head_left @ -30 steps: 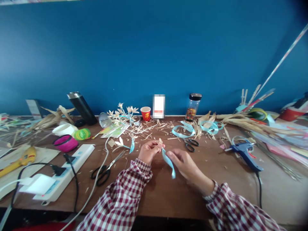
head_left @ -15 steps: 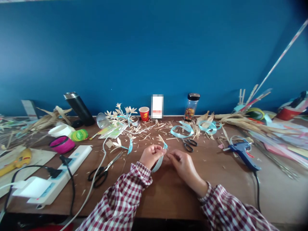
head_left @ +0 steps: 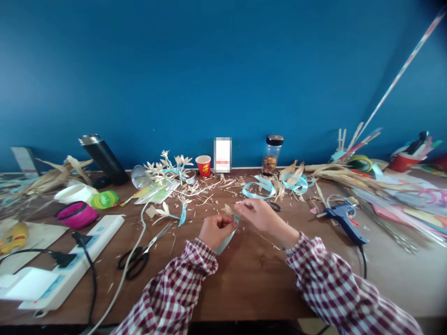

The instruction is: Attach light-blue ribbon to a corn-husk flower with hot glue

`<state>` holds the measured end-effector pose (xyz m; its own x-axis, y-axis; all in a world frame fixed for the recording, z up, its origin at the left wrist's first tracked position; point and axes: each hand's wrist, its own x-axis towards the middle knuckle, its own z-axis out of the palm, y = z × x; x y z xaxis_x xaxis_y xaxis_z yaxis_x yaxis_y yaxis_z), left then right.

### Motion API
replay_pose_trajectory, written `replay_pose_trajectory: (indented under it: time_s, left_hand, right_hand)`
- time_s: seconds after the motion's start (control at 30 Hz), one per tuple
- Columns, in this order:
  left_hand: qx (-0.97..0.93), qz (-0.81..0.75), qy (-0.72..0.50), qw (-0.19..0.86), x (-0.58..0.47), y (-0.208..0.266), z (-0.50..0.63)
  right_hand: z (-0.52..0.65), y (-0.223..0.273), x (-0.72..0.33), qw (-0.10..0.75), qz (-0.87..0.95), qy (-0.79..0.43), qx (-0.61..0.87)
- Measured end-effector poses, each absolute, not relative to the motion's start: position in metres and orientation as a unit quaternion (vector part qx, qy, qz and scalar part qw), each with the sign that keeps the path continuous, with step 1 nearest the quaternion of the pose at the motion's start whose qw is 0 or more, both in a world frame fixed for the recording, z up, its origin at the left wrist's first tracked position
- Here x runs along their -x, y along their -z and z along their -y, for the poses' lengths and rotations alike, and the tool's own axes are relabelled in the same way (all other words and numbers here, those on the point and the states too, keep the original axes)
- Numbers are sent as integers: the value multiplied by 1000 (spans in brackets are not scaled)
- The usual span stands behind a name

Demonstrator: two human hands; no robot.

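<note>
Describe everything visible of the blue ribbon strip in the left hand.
The ribbon strip is pale blue, thin and flat, like fabric. The left hand pinches it near its top, beside a pale dry piece; its tail slopes down leftward below the grip. Whether the right hand touches it is unclear.

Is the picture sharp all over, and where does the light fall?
In the head view, the cup is fairly crisp, the held ribbon softer, the charger at far left smeared; same view, the wall is paler at left, the stick seems to shadow it, and the table has a pale sheen at lower right.
</note>
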<state>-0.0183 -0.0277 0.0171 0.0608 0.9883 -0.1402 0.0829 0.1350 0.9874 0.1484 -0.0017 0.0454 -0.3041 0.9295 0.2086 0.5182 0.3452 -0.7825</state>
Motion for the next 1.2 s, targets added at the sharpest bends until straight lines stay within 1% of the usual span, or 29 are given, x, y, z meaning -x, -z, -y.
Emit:
replay_pose_trajectory:
  time_s: [0.1,0.23,0.4,0.47,0.57,0.77,0.93,1.2]
  left_hand:
    - [-522,-543,-417,509,16,-18,29]
    - [-561,-524,-409,494,15,-15,29]
    - [-547,-500,-406,534,17,-13,29]
    - [-531,-502,-396,556,19,-14,30]
    - [-531,-500,-393,559,20,-14,30]
    - [-510,-501,-383,585,19,-9,28]
    - [-516,-511,-380,574,17,-12,26]
    - [-531,-540,-332,562,17,-11,24]
  right_hand:
    - [-8,-44,-146,284,787,-304,456]
    - [-12,-41,-146,260,806,-332,416]
    - [-12,-43,-152,279,778,-382,413]
    - [-9,-45,-155,277,774,-402,402]
    - [-4,-45,-159,268,778,-413,390]
    - [-4,-23,-163,300,748,-432,405]
    - [-8,-9,-167,316,709,-494,392]
    - [-1,-15,-164,324,662,-546,398]
